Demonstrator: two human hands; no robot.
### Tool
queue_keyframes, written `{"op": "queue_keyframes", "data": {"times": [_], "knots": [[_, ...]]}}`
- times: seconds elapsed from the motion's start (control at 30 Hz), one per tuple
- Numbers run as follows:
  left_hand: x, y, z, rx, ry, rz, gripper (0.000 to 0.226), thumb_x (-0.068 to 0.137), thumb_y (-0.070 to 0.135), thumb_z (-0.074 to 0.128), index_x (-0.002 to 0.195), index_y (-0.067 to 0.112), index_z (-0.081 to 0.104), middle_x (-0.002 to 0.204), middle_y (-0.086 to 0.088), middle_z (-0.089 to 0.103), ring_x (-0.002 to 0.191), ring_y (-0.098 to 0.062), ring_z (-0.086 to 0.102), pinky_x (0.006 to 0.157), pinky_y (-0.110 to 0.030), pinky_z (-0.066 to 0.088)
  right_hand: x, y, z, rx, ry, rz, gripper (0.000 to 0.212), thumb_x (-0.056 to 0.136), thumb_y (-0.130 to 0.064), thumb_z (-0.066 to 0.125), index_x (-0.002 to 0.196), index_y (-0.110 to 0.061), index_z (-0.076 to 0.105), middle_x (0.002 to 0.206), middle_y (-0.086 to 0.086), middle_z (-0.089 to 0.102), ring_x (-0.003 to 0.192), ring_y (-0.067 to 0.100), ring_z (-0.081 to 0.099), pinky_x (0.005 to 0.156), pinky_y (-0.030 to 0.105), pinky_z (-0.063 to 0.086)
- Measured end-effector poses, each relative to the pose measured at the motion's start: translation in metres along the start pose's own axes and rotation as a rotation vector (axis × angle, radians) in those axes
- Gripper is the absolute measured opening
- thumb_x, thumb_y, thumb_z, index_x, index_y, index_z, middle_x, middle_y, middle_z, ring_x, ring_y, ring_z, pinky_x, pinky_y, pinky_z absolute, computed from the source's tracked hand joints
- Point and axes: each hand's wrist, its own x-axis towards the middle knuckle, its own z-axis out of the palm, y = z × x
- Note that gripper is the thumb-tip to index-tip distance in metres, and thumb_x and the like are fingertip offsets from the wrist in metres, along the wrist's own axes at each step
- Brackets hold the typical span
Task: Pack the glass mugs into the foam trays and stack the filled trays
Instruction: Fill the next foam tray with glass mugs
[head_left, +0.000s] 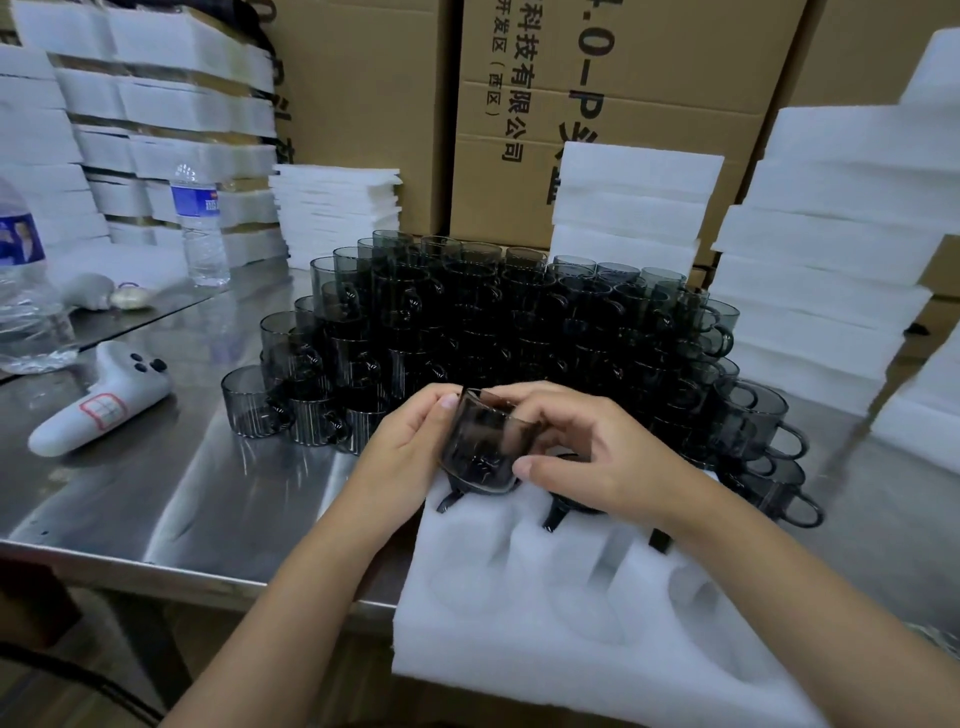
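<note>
A steel table (156, 493) lies under the fingers (441, 410) and runs out to their left. On it, well left of the fingers, a white controller (98, 400) lies on its side, with black buttons and a red-outlined label. Further left, at the frame's edge, stands a clear bottle (21, 291) with a blue label. A second bottle (200, 223) stands upright left of the fingers and beyond them. Between the two bottles sit a grey lump (88, 291) and a pale one (130, 298), too blurred to identify. Far beyond the fingers, cardboard boxes (597, 104) with black print form a wall. A black cable (78, 680) runs below the table's near edge, low and left.
</note>
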Motion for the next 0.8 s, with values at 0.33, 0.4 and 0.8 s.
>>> {"op": "queue_keyframes", "data": {"times": [0.33,0.4,0.8], "knots": [[-0.002,0.002,0.001,-0.023,0.004,-0.032,0.025,0.100,0.014,0.047,0.101,0.027,0.068,0.083,0.012,0.073,0.078,0.000,0.067,0.065,-0.012,0.048,-0.015,-0.044,0.001,-0.089,-0.085,-0.079,0.014,0.077,-0.026,0.078,0.072,-0.025,0.065,0.122,-0.023,0.055,0.116,-0.004,0.052,0.090,0.017,0.046],[-0.002,0.002,0.001,-0.034,-0.007,-0.039,0.025,0.099,0.009,0.048,0.102,0.021,0.069,0.089,0.003,0.074,0.088,-0.009,0.069,0.075,-0.021,0.054,-0.020,-0.050,0.012,-0.208,-0.111,-0.122,0.020,0.073,-0.026,0.082,0.082,-0.026,0.064,0.118,-0.021,0.057,0.113,-0.006,0.050,0.089,0.010,0.040],[-0.003,0.006,0.003,-0.122,-0.063,-0.037,0.026,0.100,0.011,0.043,0.100,0.012,0.068,0.082,-0.001,0.076,0.073,-0.008,0.069,0.067,-0.019,0.052,-0.022,-0.043,0.025,-0.519,-0.188,-0.077,0.062,0.065,-0.057,0.078,0.118,-0.045,0.048,0.107,-0.053,0.031,0.112,-0.024,0.029,0.092,0.002,0.024]]}}
